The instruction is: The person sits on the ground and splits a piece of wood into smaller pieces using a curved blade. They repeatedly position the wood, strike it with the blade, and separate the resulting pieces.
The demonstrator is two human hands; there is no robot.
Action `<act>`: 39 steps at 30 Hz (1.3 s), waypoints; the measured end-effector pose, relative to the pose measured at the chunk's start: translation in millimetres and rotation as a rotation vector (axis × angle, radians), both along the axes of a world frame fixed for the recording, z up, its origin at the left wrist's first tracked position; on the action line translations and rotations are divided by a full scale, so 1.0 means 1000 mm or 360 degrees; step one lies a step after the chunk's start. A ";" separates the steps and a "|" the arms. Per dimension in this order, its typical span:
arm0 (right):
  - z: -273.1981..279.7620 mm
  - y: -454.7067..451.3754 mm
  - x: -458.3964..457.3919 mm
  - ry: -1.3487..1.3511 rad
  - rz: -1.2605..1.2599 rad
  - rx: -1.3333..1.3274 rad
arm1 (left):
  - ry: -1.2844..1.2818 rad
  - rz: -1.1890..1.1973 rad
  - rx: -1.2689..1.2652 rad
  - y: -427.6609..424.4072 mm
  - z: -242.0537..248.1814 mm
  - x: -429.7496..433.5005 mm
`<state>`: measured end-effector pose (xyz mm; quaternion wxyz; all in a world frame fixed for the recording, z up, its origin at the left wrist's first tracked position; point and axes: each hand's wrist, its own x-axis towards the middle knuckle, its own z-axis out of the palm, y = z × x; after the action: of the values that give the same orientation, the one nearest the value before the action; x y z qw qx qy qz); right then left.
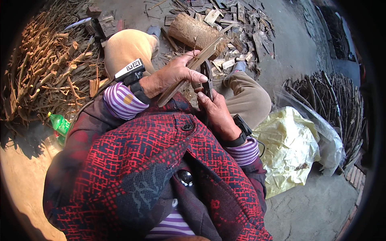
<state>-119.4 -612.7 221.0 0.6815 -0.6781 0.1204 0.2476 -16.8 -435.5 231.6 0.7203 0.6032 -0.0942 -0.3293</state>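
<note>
My left hand (173, 73) grips a narrow wooden slat (201, 57), which slants from my lap up towards a thick log. The fingers pass behind the slat and the thumb lies across its front. In my right hand (217, 116) is a pair of pliers (207, 79) with dark metal jaws pointing away from me. The jaws are right beside the slat's edge, near my left thumb. Whether they bite on anything in the wood I cannot tell. My right fingers hide most of the handles.
Ahead lies the log (193, 31), with split wood pieces (241, 18) strewn around it. Bundled sticks (48, 66) are heaped at left, near a green plastic bottle (60, 123). A pale yellow sack (288, 147) and another brushwood stack (334, 105) are at right.
</note>
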 end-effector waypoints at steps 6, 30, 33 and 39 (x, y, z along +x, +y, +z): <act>-0.001 0.006 0.002 -0.0126 0.0060 -0.0236 | 0.0332 -0.0027 -0.0061 0.005 -0.005 -0.004; -0.005 -0.011 0.008 -0.0788 0.0310 -0.1686 | 0.0527 0.0237 -0.0355 0.003 -0.011 -0.015; -0.005 -0.011 0.002 -0.0088 0.0218 -0.0640 | 0.0588 0.0236 -0.0362 0.004 -0.010 -0.014; 0.010 -0.022 0.001 0.0358 0.0195 0.0213 | 0.0384 0.0372 -0.0364 0.000 -0.012 -0.017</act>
<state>-118.8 -634.4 231.0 0.6910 -0.6051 0.1377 0.3706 -33.6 -435.3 219.9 0.8235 0.4804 0.0268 -0.3005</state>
